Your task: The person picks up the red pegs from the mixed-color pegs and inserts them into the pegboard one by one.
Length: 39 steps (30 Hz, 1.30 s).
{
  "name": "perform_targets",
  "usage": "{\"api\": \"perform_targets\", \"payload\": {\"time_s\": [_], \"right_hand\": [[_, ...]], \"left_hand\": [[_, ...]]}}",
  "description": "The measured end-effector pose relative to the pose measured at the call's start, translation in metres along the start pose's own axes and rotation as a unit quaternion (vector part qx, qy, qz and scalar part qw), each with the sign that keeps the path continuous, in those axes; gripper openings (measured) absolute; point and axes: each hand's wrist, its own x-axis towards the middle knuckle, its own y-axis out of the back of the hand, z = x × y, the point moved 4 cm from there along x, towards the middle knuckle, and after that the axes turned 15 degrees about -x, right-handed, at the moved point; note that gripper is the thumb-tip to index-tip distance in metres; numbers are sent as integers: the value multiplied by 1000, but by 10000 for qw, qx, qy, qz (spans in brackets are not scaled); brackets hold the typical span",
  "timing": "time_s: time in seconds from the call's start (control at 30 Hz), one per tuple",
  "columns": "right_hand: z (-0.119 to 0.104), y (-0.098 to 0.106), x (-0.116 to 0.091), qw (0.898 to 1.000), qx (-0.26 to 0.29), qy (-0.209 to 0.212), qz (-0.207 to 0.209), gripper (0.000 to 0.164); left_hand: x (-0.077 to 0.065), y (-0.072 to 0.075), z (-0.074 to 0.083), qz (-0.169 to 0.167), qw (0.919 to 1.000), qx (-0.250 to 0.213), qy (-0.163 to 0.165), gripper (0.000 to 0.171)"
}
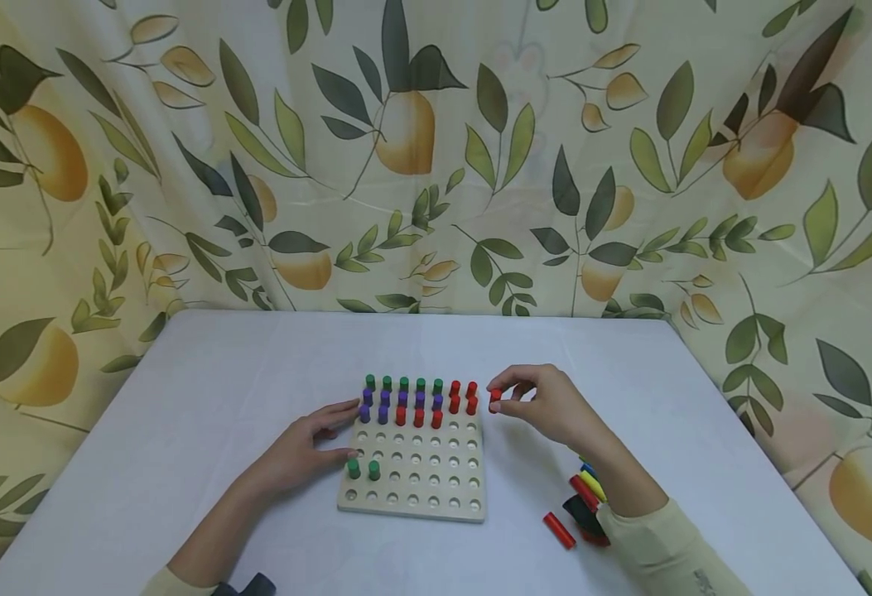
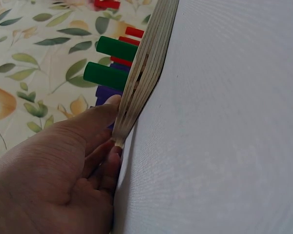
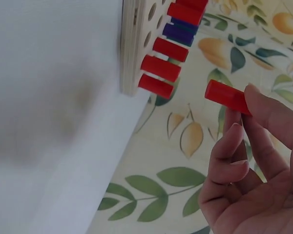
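A pale wooden pegboard lies on the white table. Green, purple and red pegs fill its far rows, and two green pegs stand near its left edge. My left hand rests against the board's left edge, fingers straight, thumb on the rim. My right hand hovers just right of the board's far right corner and pinches a red peg between thumb and fingertips. That peg is apart from the red pegs standing in the board.
Loose pegs lie at the right under my right forearm: a red one, another red and yellow and blue ones beside a dark object. A leaf-and-fruit patterned curtain hangs behind the table.
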Motion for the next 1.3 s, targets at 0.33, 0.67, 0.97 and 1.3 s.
{"api": "perform_targets", "payload": {"time_s": [0.33, 0.67, 0.97, 1.3], "right_hand": [[-15, -12, 12, 9998, 99, 176, -48, 16], [-19, -34, 21, 9994, 76, 168, -301, 17], [-18, -48, 25, 9989, 92, 46, -461, 18], [-18, -57, 27, 9984, 34, -138, -555, 19]], "left_hand": [[0, -1, 0, 29, 10000, 43, 9, 70], [0, -1, 0, 69, 9999, 99, 59, 70], [0, -1, 1, 43, 9999, 56, 88, 70], [0, -1, 0, 61, 9999, -26, 127, 70]]}}
